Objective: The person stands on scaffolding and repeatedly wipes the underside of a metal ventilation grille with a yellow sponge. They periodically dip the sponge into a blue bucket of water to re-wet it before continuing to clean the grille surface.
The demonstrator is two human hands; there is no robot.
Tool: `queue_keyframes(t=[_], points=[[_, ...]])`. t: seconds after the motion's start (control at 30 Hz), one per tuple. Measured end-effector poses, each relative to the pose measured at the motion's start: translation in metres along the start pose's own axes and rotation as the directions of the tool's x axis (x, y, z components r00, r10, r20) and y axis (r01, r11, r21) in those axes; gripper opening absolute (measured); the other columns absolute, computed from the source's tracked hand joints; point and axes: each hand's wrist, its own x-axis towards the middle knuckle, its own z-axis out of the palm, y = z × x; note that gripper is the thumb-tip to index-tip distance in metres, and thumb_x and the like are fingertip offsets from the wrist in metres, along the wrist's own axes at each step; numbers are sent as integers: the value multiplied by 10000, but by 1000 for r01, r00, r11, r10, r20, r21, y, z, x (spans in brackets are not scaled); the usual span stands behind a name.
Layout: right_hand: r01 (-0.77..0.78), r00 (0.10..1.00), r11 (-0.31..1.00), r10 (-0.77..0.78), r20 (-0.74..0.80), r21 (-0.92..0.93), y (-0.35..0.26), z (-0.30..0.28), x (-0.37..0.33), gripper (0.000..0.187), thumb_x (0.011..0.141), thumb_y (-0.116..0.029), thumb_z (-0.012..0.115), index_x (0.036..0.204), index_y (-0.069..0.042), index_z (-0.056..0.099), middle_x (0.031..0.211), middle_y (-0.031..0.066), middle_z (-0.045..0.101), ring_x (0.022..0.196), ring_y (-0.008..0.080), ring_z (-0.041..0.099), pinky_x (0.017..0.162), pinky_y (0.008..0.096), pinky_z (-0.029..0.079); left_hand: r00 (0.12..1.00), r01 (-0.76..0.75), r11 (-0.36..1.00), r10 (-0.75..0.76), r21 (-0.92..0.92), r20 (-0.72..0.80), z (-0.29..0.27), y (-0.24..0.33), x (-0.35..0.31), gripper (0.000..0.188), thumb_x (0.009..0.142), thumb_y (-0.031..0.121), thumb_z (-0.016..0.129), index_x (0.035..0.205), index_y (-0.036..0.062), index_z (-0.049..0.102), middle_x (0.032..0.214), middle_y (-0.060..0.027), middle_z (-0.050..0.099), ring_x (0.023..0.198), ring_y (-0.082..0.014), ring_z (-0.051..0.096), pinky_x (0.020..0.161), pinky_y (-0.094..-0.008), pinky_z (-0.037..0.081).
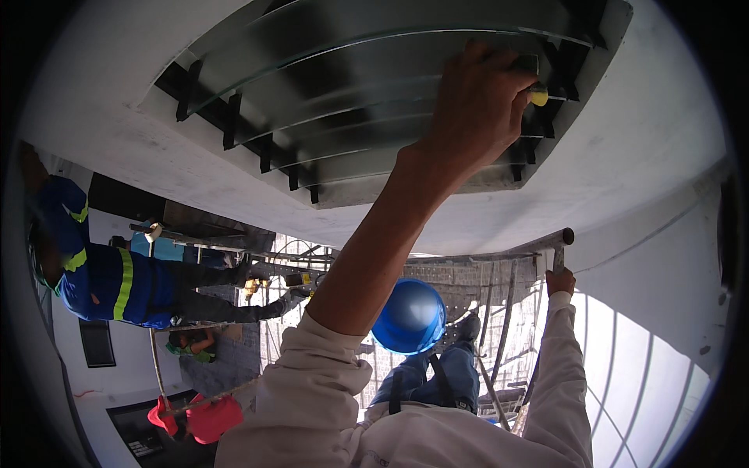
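My left hand (480, 101) reaches up to a louvre window (328, 78) with several glass slats in dark side clips. Its fingers are closed on a small tool with a rounded yellow end (538, 95), close to the right-hand clips. The tool's other end is mostly behind my fingers, so its kind is unclear. Lower on the right, my right hand (559, 281) is wrapped round a short grey bar (559, 260). That bar rises to the open end of a horizontal pipe (567, 235); I cannot tell whether the two are joined.
A blue bucket (408, 316) stands below my left forearm, by my legs. Scaffold poles (509, 300) rise beside it. At left, a worker in blue with reflective stripes (125, 285) is on the scaffold; people in red (214, 421) and green (195, 349) are lower down.
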Motion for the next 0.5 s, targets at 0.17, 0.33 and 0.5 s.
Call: queue_keyframes(t=[0.17, 0.33, 0.5], points=[[-32, 999, 999, 32, 15, -6, -1, 0, -1, 358, 675, -246, 650, 946, -16, 684, 905, 237, 669, 873, 413, 641, 788, 475, 522, 968, 242, 970, -243, 15, 68, -72, -17, -37, 242, 907, 199, 606, 1126, 112, 661, 1185, -61, 610, 1129, -214, 528, 946, -357, 450], [-22, 1000, 1000, 22, -4, -18, 5, 5, 0, 354, 689, -266, 675, 950, -26, 676, 905, 228, 671, 880, 403, 640, 786, 471, 519, 765, 642, 688, -606, 339, -219, -142, -46, -82, 274, 937, 210, 558, 1173, 92, 631, 1193, -91, 614, 1095, -229, 568, 903, -373, 481], [-39, 999, 999, 39, 2, 30, 4, 4, -1, 368, 692, -275, 678, 962, -26, 676, 926, 232, 668, 893, 400, 638, 795, 470, 515, 817, 573, 770, -515, 279, -258, -92, -6, -77, 248, 918, 208, 593, 1128, 98, 662, 1198, -99, 613, 1151, -248, 526, 895, -394, 483]])
